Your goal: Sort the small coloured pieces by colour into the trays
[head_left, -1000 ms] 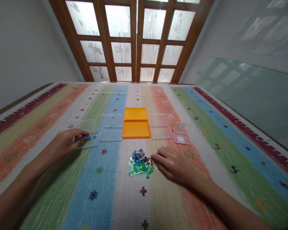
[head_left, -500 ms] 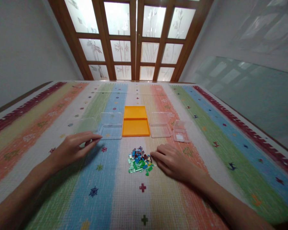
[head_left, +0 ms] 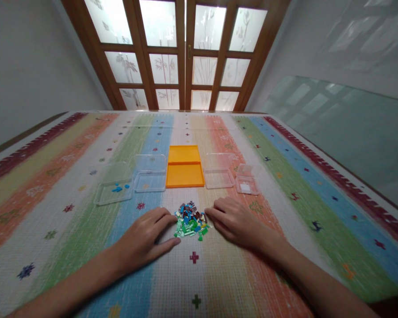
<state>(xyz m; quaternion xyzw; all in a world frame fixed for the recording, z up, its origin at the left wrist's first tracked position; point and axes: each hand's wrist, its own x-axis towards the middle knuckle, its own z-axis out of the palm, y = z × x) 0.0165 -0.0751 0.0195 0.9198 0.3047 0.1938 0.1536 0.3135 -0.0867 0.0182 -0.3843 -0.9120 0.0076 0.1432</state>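
Observation:
A small heap of loose toy bricks in green, pale green, blue, dark brown and a little yellow lies on the striped tablecloth. My left hand is at the heap's left side, thumb and fingers apart, with nothing visible between them. At the right edge of the same heap rests my right hand. Its fingers are curled together, and whatever the fingertips hold, if anything, is hidden. Beyond my left hand, an opened clear plastic box has several blue bricks in it.
In a row behind the heap stand another clear box, an open orange case, a third clear box and a smaller clear box with a white piece inside. The patterned tablecloth runs back toward glazed wooden doors.
My left hand has moved from the leftmost clear box, right and nearer, to the brick heap, and its fingers have spread. The blue bricks in that box now show. My right hand stays put.

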